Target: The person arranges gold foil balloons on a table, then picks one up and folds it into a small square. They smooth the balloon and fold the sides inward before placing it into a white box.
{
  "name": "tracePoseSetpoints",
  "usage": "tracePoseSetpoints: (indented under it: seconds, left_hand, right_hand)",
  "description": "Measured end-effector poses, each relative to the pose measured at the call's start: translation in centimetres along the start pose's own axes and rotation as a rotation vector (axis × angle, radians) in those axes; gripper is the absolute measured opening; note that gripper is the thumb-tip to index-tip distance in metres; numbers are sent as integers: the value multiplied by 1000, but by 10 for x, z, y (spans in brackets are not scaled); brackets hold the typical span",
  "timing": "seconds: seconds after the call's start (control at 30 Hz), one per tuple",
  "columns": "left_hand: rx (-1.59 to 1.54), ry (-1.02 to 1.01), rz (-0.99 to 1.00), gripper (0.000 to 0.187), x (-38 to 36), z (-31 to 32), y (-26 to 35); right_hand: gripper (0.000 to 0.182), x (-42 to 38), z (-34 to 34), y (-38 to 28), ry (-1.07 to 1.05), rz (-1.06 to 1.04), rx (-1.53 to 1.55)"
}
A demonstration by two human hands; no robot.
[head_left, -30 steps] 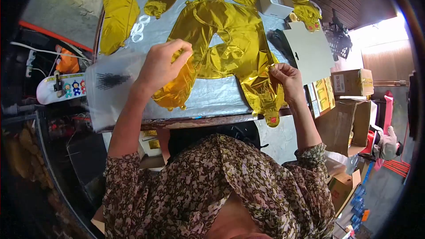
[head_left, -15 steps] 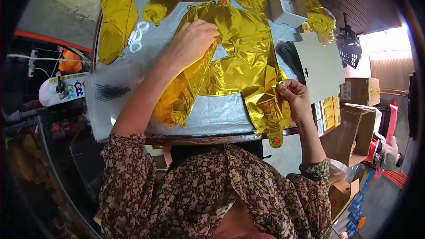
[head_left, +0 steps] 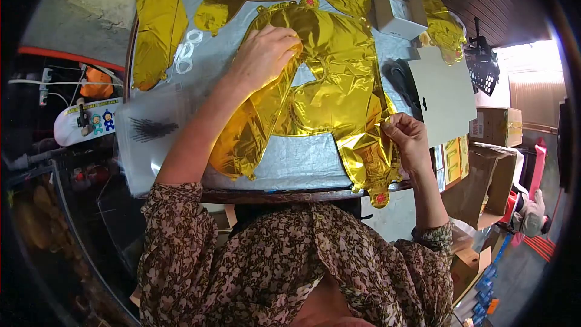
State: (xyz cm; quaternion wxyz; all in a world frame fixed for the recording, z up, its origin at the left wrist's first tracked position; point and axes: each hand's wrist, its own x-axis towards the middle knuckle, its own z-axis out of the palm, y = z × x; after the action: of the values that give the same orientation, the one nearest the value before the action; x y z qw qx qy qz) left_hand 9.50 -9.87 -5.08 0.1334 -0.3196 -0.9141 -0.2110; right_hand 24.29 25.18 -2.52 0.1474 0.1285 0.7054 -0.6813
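A flat gold foil balloon (head_left: 336, 100) lies on the table in front of me, with an opening in its upper part and a leg reaching past the near edge. My left hand (head_left: 266, 57) rests on its upper left, fingers curled together around the foil near the opening. At the balloon's lower right edge, my right hand (head_left: 407, 139) pinches the foil between thumb and forefinger. What sits under the left fingertips is hidden. A round red mark shows on the tab at the end of the leg.
More gold foil balloons (head_left: 158, 30) lie around the far side. White ribbon loops (head_left: 184, 54) and a clear plastic bag with dark strands (head_left: 136, 145) are at left. An open white box (head_left: 382, 18), a flat cardboard piece (head_left: 445, 97) and a black cable (head_left: 399, 79) are at right.
The view has shifted slightly. Both hands stay on the balloon in nearly the same places, with the right hand still pinching the edge a little lower and farther right in view.
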Motion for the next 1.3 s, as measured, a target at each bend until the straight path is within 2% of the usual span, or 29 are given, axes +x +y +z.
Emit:
tracePoseSetpoints:
  seconds: [0.13,0.2,0.23,0.3,0.4,0.43,0.5,0.63,0.73,0.8,0.9,1.03,1.1,1.17,1.23,1.3]
  left_hand:
    - [-22,-3,-28,25,-1,2,-1]
    - [-36,8,-24,26,-1,3,-1]
    - [-44,6,-20,26,1,3,-2]
    - [-34,24,22,26,2,2,-3]
    - [-64,37,37,23,3,3,-3]
    - [-78,31,39,23,4,2,-2]
    - [-84,45,50,23,5,1,-3]
    - [-135,62,64,22,8,3,-5]
    - [-163,26,60,23,9,-1,-10]
    - [-147,104,121,24,16,-1,-5]
    - [-147,72,207,25,32,2,16]
    - [-186,70,143,24,42,22,26]
    - [-148,0,120,27,40,28,23]
    - [-119,26,114,28,38,31,22]
    - [-139,32,108,28,34,33,21]
    - [-136,44,97,29,33,36,20]
  right_hand:
    - [11,-3,0,-3,8,-89,-32]
    - [19,-15,5,-30,89,-260,-637]
    - [26,-18,6,-38,165,-236,-917]
    - [28,-19,17,-43,332,-503,-1220]
    - [43,3,29,-46,188,-800,-1145]
    - [52,12,33,-46,81,-799,-1190]
    - [56,32,41,-35,-20,-875,-1211]
    - [57,55,42,-10,-130,-876,-1278]
    - [56,54,43,-9,-134,-846,-1266]
    - [56,54,42,-10,-133,-845,-1241]
    - [56,53,43,-11,-130,-820,-1257]
    - [55,51,43,-15,-130,-812,-1276]
    - [56,50,42,-14,-117,-781,-1222]
    - [60,42,41,-18,-75,-802,-1196]
    - [64,32,32,-19,70,-732,-1073]
    - [66,13,25,-20,140,-761,-1176]
